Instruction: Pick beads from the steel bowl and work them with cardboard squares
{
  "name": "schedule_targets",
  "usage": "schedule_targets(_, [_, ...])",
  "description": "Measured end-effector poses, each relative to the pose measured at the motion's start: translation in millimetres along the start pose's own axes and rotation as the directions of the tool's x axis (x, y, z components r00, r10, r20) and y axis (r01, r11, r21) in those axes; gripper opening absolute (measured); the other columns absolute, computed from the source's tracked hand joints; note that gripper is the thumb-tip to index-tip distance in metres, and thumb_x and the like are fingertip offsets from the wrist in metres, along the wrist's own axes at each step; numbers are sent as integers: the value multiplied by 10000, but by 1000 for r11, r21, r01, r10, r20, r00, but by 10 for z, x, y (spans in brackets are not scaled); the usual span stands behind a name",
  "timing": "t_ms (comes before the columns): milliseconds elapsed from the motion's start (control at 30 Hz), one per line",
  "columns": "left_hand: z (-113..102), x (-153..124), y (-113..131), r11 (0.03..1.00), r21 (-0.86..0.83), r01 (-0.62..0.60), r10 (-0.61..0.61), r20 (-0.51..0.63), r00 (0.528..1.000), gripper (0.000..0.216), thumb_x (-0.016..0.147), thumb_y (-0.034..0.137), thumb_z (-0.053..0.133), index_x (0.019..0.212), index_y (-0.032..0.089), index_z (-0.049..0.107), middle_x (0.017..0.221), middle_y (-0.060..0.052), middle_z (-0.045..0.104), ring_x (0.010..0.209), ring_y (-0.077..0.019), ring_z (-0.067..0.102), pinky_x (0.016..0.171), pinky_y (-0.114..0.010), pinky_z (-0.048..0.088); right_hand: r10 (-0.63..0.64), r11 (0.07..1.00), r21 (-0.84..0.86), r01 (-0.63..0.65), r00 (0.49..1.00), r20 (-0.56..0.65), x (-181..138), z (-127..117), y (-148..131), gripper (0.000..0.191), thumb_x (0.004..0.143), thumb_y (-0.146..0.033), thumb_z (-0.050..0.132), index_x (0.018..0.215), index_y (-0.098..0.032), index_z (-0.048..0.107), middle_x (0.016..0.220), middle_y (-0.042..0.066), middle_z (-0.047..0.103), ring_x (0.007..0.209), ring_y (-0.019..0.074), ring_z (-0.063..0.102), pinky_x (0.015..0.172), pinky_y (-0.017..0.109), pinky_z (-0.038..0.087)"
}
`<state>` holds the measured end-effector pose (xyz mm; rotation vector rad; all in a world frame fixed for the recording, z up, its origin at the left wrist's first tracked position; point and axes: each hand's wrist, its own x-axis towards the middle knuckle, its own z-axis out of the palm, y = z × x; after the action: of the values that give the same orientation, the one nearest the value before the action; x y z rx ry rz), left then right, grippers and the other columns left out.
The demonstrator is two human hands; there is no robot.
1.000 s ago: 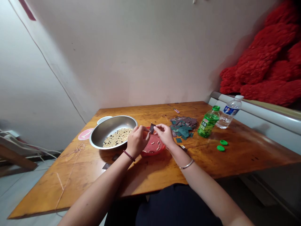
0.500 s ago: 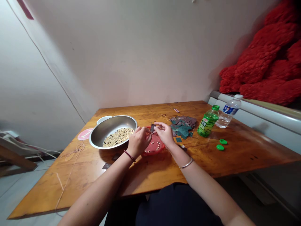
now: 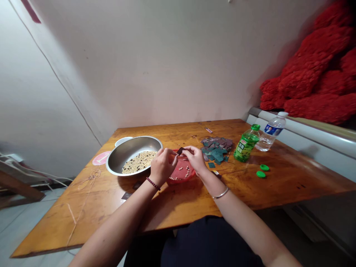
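Dark square: held up over the far rim of the red basket; half a second ago its face was shown flat, now it is seen tilted and narrowed, perhaps bent.
What that means: the piece is judged to be in mid-handling, being turned or folded, and not yet finished.
Right hand: the square is pinched between thumb and fingertips.
Left hand: fingers are curled, with the thumb brought up beside the square; whether anything is pinched cannot be told.
Basket: set midway between the near and far edges of the tabletop, with pale beads scattered inside.
Steel bowl: tilted, toward the tabletop's left edge, beans held in it.
Square pile: heaped toward the far edge, right of the basket.
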<state>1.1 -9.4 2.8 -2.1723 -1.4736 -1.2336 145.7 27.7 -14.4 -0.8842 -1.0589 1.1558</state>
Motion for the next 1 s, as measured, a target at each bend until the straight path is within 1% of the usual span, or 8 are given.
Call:
schedule_targets(133, [8, -4, -5, 999, -1, -37, 37, 43, 998, 177, 825, 378, 542, 848, 205, 570, 791, -30, 599, 727, -135, 560, 654, -245, 446, 13, 999, 33, -12, 1000, -2, -8, -7, -15, 199, 625, -304, 691, 754, -158, 650, 709, 21, 688, 613, 149, 659, 563, 242, 533])
schedule_targets(267, [3, -1, -7, 999, -7, -42, 42, 57, 997, 168, 822, 368, 546, 857, 205, 571, 811, -36, 611, 744, -137, 566, 656, -247, 452, 57, 995, 78, -57, 998, 7, -20, -5, -48, 241, 622, -349, 705, 748, -158, 629, 683, 24, 685, 562, 148, 651, 559, 261, 540])
schedule_targets(400, [-5, 2, -4, 999, -17, -49, 50, 46, 998, 165, 816, 362, 557, 857, 202, 566, 812, -34, 616, 730, -132, 567, 641, -241, 452, 74, 991, 111, -77, 997, 27, -36, 4, -81, 242, 617, -364, 712, 702, -161, 611, 667, 25, 688, 535, 135, 638, 563, 256, 537])
schedule_targets(600, [-4, -7, -5, 999, -8, -52, 52, 8, 999, 139, 820, 341, 556, 851, 205, 561, 807, -24, 621, 718, -125, 567, 627, -231, 448, 103, 987, 125, -105, 995, 16, -43, 0, -85, 237, 609, -362, 710, 679, -165, 598, 614, -2, 650, 480, 104, 583, 498, 215, 491])
schedule_targets(667, [0, -7, -8, 998, 3, -57, 57, 13, 998, 132, 816, 332, 559, 854, 206, 568, 810, -26, 625, 727, -128, 572, 638, -236, 453, 104, 987, 125, -105, 995, 12, -41, -6, -78, 247, 605, -369, 713, 675, -168, 587, 564, -23, 609, 452, 97, 555, 468, 205, 468])
schedule_targets(767, [5, -6, -6, 996, 0, -88, 88, 55, 995, 113, 802, 303, 572, 859, 206, 578, 801, -28, 631, 740, -132, 579, 650, -240, 460, 94, 989, 115, -95, 995, 11, -38, -12, -74, 253, 611, -376, 706, 654, -171, 565, 526, -44, 555, 433, 87, 523, 454, 194, 443])
schedule_targets(867, [8, -5, 0, 991, -22, -133, 135, 87, 987, 98, 801, 286, 568, 861, 210, 581, 801, -22, 636, 745, -129, 583, 645, -237, 460, 73, 992, 104, -72, 997, -4, -39, -13, -83, 250, 623, -376, 693, 627, -174, 546, 527, -47, 537, 436, 83, 510, 458, 193, 429])
schedule_targets(1000, [10, -5, -2, 986, -17, -163, 164, 89, 982, 94, 818, 289, 544, 858, 212, 581, 806, -25, 640, 761, -134, 587, 647, -243, 459, 57, 992, 111, -54, 998, -23, -37, -11, -99, 246, 631, -366, 688, 607, -175, 536, 526, -49, 536, 436, 78, 500, 464, 194, 410])
